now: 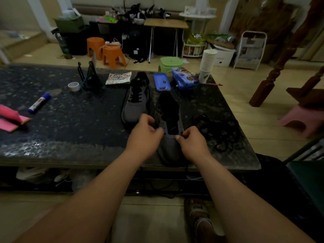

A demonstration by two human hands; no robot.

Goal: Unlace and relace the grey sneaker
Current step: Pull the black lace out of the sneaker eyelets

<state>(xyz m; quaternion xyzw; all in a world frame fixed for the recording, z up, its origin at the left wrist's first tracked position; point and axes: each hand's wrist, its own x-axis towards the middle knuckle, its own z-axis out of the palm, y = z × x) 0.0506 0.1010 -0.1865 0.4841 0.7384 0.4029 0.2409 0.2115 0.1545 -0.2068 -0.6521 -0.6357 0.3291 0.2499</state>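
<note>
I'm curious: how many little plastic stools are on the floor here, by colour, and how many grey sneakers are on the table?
Orange plastic stools: 2
Green plastic stool: 1
Pink plastic stool: 1
Grey sneakers: 2
Total: 6

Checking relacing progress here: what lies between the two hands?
In the head view, the front of the unlaced grey sneaker lies between the left hand and right hand, whose fingers pinch at its lowest eyelets; no lace crosses its tongue.
</note>
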